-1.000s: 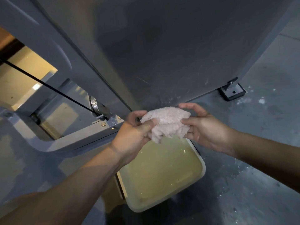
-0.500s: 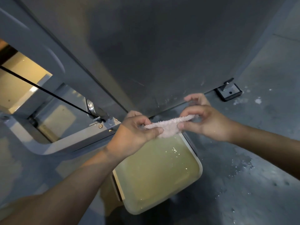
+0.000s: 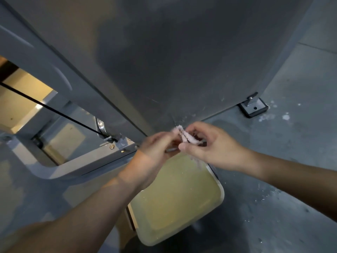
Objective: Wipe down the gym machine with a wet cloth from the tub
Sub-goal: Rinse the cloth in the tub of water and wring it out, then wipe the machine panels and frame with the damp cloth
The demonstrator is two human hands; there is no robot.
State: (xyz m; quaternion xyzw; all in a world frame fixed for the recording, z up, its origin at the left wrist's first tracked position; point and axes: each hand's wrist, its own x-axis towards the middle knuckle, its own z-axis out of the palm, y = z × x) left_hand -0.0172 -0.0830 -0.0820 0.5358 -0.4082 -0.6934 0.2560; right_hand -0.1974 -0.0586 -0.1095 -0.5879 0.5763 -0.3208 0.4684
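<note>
A small pale pink cloth (image 3: 184, 136) is bunched between both hands, just above the far end of the tub. My left hand (image 3: 156, 152) grips it from the left with curled fingers, blurred by motion. My right hand (image 3: 206, 145) pinches it from the right, thumb in front. Part of the cloth hangs below my right thumb. The white plastic tub (image 3: 221, 194) stands on the floor under my hands and holds cloudy yellowish water. The gym machine's large grey side panel (image 3: 182, 61) rises directly behind the cloth.
At left, the machine's grey frame (image 3: 60, 170) holds a black cable (image 3: 54, 110) that runs to a small pulley (image 3: 101, 126). A black foot bracket (image 3: 254, 108) is bolted to the floor at the right. The grey concrete floor (image 3: 291, 152) is speckled with water drops.
The cloth, loosely bunched a second ago, was stretched flat and is now folded narrow between my hands. Both hands have come closer together and risen slightly toward the panel.
</note>
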